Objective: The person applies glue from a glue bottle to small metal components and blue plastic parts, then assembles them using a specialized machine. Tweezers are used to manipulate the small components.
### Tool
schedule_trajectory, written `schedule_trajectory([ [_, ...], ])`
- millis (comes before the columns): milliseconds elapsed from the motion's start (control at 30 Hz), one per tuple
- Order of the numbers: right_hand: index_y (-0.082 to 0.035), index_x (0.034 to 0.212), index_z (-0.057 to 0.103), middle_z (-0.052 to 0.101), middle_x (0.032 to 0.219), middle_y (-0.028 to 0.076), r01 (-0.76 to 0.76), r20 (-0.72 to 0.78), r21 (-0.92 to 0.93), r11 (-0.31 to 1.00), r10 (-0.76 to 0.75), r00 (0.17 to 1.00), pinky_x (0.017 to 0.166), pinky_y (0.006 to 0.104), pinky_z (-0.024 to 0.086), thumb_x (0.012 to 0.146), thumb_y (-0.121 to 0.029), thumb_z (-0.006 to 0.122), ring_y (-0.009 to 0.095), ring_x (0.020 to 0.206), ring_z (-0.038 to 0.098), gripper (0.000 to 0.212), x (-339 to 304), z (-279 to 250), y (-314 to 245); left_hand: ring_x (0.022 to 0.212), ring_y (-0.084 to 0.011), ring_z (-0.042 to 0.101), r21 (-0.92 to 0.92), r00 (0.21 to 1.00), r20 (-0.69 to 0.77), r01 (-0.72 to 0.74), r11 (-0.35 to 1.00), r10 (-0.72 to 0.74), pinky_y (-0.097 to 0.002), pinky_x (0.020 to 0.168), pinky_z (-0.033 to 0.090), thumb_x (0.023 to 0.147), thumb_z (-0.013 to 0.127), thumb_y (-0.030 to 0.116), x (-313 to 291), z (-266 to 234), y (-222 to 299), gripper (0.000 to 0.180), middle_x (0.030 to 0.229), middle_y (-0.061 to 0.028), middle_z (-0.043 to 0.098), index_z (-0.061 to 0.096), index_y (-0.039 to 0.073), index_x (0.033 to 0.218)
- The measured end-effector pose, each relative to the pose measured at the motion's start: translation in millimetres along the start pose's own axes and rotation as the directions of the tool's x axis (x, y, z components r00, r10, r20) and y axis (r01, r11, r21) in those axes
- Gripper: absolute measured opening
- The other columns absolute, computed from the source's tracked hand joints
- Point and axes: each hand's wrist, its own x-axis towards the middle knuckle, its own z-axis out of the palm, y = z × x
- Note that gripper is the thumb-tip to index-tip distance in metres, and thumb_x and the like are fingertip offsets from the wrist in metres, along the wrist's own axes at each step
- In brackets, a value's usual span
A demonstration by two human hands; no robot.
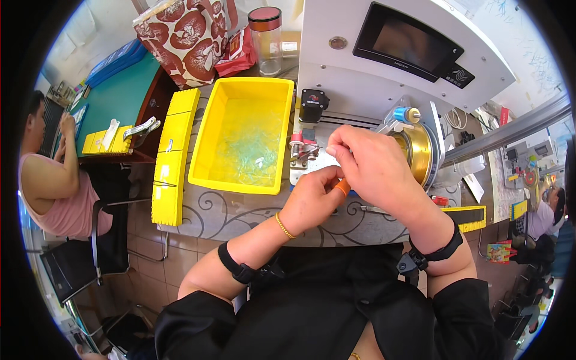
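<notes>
My left hand (317, 200) is closed, its thumb and fingers pressed together in front of the machine; whatever they pinch is too small to make out. An orange band (343, 186) wraps the tip of its thumb. Just above and to the right, my right hand (381, 168) is also bent into a pinch, and its fingertips hide anything between them. Both hands are close to a small metal fixture with red parts (304, 147) on the white machine (342, 66). Behind my right hand sits a gold spool (414, 150).
Left of the machine stands a yellow bin (201, 159) holding fine greenish, see-through pieces. Beside it lies a long yellow strip (168, 186). A glass jar (266, 51) and a patterned bag (186, 42) are behind. At far left a person (66, 186) sits by a green-topped desk (123, 99).
</notes>
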Motion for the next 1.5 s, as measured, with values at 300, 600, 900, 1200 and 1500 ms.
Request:
schedule_trajectory([
  [300,-0.005,0.089,0.063,0.066,0.079,0.012,-0.025,-0.027,-0.122,0.992,0.022,0.999,0.062,0.0404,0.05,0.087,-0.014,0.063,0.032,0.07,0.064,0.009,-5,-8,-5,0.062,-0.0098,0.057,0.0,0.991,0.132,-0.018,1.0,0.018,-0.0278,0.06,0.047,0.097,0.054,0.018,-6,-4,9,0.026,0.071,-0.0044,0.064,0.061,0.004,0.119],
  [600,-0.005,0.072,0.066,0.064,0.073,0.007,0.173,-0.174,-0.524,0.834,-0.304,0.937,0.071,0.0369,0.048,0.084,-0.022,0.068,0.026,0.078,0.056,0.021,13,-75,19,0.052,-0.0052,0.034,-0.732,0.913,0.394,0.382,0.564,-0.107,-0.0188,0.049,0.032,0.105,0.037,0.027,4,-11,15,0.041,0.077,0.0031,0.051,0.041,0.016,0.144],
  [900,-0.003,0.072,0.068,0.065,0.074,0.008,-0.039,-0.103,-0.725,0.688,-0.053,0.993,0.076,0.0385,0.047,0.083,-0.028,0.07,0.027,0.081,0.056,0.026,11,-87,34,0.056,-0.0034,0.037,-0.967,0.968,0.235,0.243,0.081,-0.092,-0.0181,0.052,0.031,0.103,0.047,0.024,18,7,18,0.027,0.076,0.0055,0.047,0.054,0.016,0.128],
  [1200,-0.006,0.087,0.067,0.064,0.099,0.005,0.339,0.011,-0.327,0.882,-0.355,0.935,0.094,0.0414,0.041,0.074,-0.011,0.073,0.028,0.113,0.055,0.015,6,-43,10,0.055,-0.004,0.048,-0.393,0.979,-0.203,-0.092,0.915,0.011,-0.0211,0.05,0.039,0.1,0.053,0.02,25,29,11,0.019,0.069,0.0019,0.057,0.063,0.005,0.107],
  [1500,-0.008,0.079,0.059,0.061,0.095,0.004,0.292,-0.091,-0.356,0.888,-0.344,0.935,0.101,0.0484,0.038,0.075,-0.007,0.07,0.028,0.115,0.054,0.012,-6,-44,5,0.06,-0.0066,0.054,-0.436,0.999,-0.049,-0.04,0.899,0.021,-0.0203,0.052,0.042,0.1,0.05,0.016,14,19,10,0.026,0.087,-0.0029,0.063,0.059,0.005,0.121],
])
